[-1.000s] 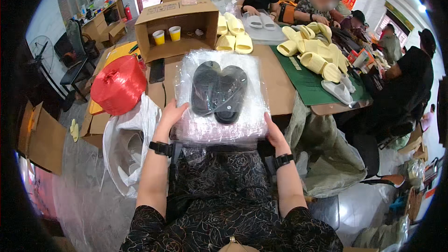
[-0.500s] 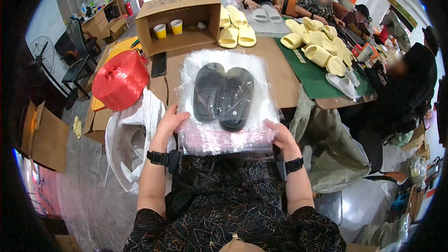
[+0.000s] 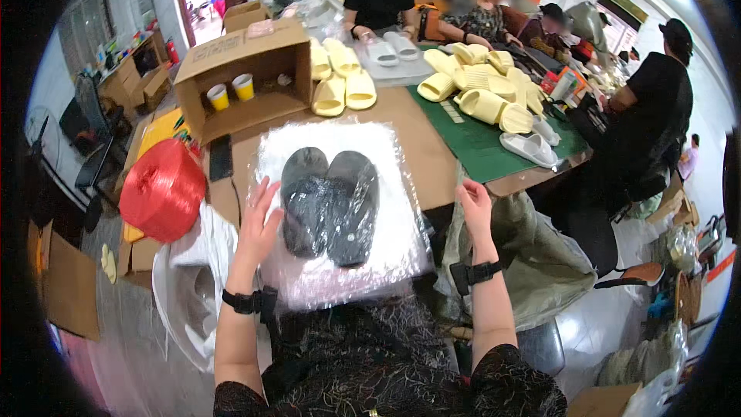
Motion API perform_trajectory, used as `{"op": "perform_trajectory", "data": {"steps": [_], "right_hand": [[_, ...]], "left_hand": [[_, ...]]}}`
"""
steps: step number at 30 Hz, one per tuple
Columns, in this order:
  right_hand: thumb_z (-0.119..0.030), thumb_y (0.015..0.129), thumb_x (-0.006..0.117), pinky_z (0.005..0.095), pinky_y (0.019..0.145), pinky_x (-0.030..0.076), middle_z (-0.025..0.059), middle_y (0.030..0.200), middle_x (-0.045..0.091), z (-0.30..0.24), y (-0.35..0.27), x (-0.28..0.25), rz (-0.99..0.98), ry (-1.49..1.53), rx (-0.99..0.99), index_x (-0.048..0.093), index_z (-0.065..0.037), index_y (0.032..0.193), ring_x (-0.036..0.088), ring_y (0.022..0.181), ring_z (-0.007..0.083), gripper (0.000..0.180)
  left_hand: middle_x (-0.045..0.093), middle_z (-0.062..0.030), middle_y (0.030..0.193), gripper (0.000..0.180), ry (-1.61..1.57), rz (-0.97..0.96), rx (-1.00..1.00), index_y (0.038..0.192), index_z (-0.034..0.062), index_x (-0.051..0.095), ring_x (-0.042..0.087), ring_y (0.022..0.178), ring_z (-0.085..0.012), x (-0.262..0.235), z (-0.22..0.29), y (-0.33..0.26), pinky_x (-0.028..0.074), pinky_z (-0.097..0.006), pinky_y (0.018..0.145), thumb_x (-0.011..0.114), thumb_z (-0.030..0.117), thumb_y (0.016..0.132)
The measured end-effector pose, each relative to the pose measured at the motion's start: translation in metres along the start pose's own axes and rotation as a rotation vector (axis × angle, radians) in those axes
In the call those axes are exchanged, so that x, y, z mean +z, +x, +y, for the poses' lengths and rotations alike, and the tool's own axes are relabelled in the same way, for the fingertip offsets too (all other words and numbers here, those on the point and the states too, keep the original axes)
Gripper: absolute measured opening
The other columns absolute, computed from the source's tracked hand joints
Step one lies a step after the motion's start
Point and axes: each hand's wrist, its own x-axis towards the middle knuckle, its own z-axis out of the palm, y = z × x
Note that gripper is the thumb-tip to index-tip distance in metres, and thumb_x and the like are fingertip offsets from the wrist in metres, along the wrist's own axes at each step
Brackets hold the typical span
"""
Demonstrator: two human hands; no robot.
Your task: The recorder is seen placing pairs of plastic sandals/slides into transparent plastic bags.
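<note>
A pair of black slide slippers (image 3: 330, 205) lies side by side inside a clear plastic bag (image 3: 394, 243), at the near edge of the table in front of me. My left hand (image 3: 261, 224) is at the bag's left edge, fingers spread and open. To the right of the bag, apart from it, my right hand (image 3: 475, 207) is raised with its fingers curled together in a pinch. A thin pale strip seems to show by its fingertips, but I cannot make out what it is.
An open cardboard box (image 3: 247, 81) holds two yellow-and-white cups. Yellow slippers (image 3: 482, 81) are heaped on a green mat (image 3: 463, 147). A red twine roll (image 3: 162, 189), a phone (image 3: 221, 157) and a white sack (image 3: 193, 286) are leftward. Co-workers sit across the table.
My right hand has let go of the bag's right edge and moved away, up and right. My left hand has opened its fingers at the left edge. The view has shifted.
</note>
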Motion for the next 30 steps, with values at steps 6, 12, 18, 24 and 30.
{"op": "perform_trajectory", "data": {"steps": [6,12,18,24,30], "right_hand": [[-0.016,0.085,0.070,0.0330,0.081,0.050,0.0130,0.110,0.061,0.023,0.105,-0.030,0.107,-0.321,-0.108,0.058,0.000,0.118,0.062,0.091,0.0200,0.039],[-0.017,0.082,0.070,0.0487,0.103,0.039,0.0264,0.142,0.035,0.024,0.181,-0.031,0.179,-1.084,-0.188,0.051,-0.021,0.136,0.035,0.130,0.0437,0.057],[-0.012,0.083,0.063,0.0540,0.109,0.031,0.0312,0.155,0.011,0.039,0.248,-0.020,0.222,-1.366,0.119,0.044,-0.018,0.144,0.020,0.140,0.0491,0.063],[-0.006,0.085,0.056,0.0537,0.107,0.033,0.0332,0.146,0.024,0.048,0.274,-0.022,0.395,-1.276,-0.092,0.036,0.000,0.144,0.032,0.132,0.0486,0.062],[-0.009,0.086,0.058,0.0497,0.099,0.040,0.0359,0.136,0.035,-0.069,0.253,0.005,0.530,-1.259,-0.447,0.032,0.005,0.144,0.044,0.116,0.0469,0.065]], "left_hand": [[0.036,-0.0179,0.152,0.045,-0.055,-0.189,-0.024,0.138,0.0083,0.051,0.033,0.139,-0.0363,0.032,-0.031,0.014,0.023,-0.044,0.116,0.048,0.020,0.095],[0.031,-0.0206,0.154,0.051,-0.170,-0.137,-0.039,0.143,0.0046,0.044,0.032,0.140,-0.0363,0.051,-0.051,0.001,0.022,-0.043,0.115,0.041,0.027,0.097],[0.031,-0.0237,0.153,0.057,-0.159,-0.135,-0.006,0.143,0.0030,0.043,0.033,0.140,-0.0383,0.049,-0.043,0.004,0.023,-0.045,0.114,0.038,0.041,0.100],[0.032,-0.0237,0.153,0.057,-0.121,-0.141,-0.056,0.142,0.0046,0.044,0.034,0.139,-0.0391,0.054,-0.051,-0.001,0.024,-0.046,0.114,0.040,0.042,0.099],[0.032,-0.0220,0.153,0.053,-0.114,-0.125,-0.035,0.142,0.0052,0.045,0.035,0.138,-0.0388,0.052,-0.056,-0.002,0.024,-0.047,0.113,0.043,0.034,0.097]]}}
